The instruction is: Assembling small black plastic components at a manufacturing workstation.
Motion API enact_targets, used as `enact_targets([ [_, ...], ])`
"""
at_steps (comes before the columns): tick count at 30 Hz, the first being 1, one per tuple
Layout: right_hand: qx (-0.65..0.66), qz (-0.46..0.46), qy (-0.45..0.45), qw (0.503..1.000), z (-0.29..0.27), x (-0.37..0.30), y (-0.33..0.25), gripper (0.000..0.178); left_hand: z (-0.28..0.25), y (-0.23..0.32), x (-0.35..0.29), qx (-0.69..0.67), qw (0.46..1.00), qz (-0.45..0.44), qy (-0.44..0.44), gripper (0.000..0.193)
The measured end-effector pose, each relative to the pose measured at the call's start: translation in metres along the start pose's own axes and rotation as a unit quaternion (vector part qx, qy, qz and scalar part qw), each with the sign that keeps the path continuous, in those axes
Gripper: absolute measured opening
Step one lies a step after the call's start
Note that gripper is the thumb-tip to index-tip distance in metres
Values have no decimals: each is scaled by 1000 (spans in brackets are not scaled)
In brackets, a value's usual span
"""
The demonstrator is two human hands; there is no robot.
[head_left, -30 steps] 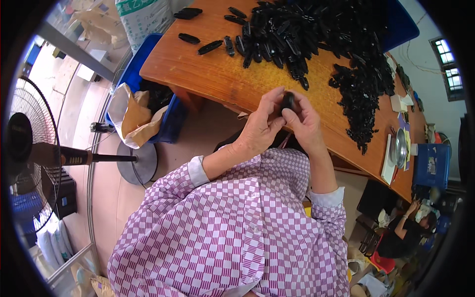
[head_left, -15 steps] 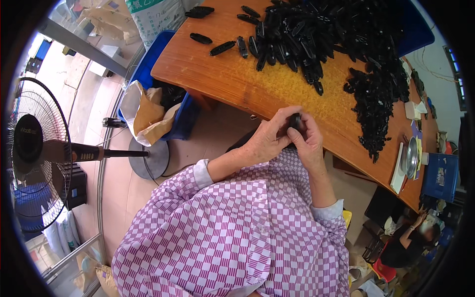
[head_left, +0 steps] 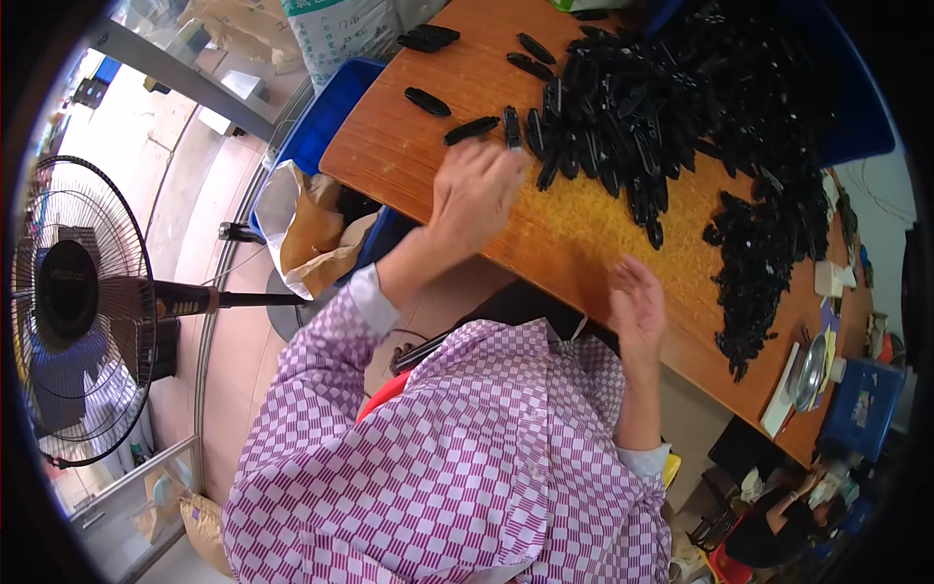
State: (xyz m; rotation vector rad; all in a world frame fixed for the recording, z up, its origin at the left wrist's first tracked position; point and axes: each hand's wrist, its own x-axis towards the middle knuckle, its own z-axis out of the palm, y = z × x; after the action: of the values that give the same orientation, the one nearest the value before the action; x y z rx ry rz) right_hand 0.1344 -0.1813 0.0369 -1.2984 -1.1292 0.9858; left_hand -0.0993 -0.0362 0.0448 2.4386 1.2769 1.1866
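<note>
At 6 o'clock, nearest the viewer, a purple-and-white checked shirt (head_left: 457,467) covers the wearer's torso. At 3 o'clock from the centre, the right hand (head_left: 640,307) is raised beside the near edge of the wooden desk (head_left: 389,136); its grip is loosely open, fingers bent, with nothing visible in it. At 12 o'clock, the left hand (head_left: 474,200) extends over the desk; its grip is curled and blurred, so whether it has hold of anything cannot be told. Just beyond its fingers lie a slanted black piece (head_left: 472,129) and a lengthwise black piece (head_left: 512,127); contact with either is unclear. To the left, toward 10 o'clock, a paper bag (head_left: 316,238) sits in a blue bin (head_left: 326,117), and a black fan (head_left: 73,302) stands at 9 o'clock. Across the desk, a heap of elongated black pieces (head_left: 623,117) spreads between 1 and 2 o'clock, and a heap of smaller black parts (head_left: 749,292) lies at 3 o'clock. Farther off are a white sack (head_left: 341,39) at 11 o'clock and, at 4 o'clock, another person (head_left: 769,535) in a dark top.
</note>
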Motion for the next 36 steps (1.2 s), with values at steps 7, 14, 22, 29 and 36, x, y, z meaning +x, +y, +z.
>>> enact_targets([
  [7,-51,39,146,987,-59,25,11,12,36,-89,21,196,980,23,-12,24],
  [14,-81,35,228,970,-101,31,29,11,20,-115,60,345,936,-41,54,30],
  [22,-513,-225,13,828,-47,50,-8,44,55,-37,56,101,989,3,-105,41],
  [29,-507,-350,-177,768,60,134,14,34,64,-52,54,95,987,-8,-128,40],
  [36,-501,-428,-138,739,44,199,44,26,54,-70,67,180,964,37,-192,38],
])
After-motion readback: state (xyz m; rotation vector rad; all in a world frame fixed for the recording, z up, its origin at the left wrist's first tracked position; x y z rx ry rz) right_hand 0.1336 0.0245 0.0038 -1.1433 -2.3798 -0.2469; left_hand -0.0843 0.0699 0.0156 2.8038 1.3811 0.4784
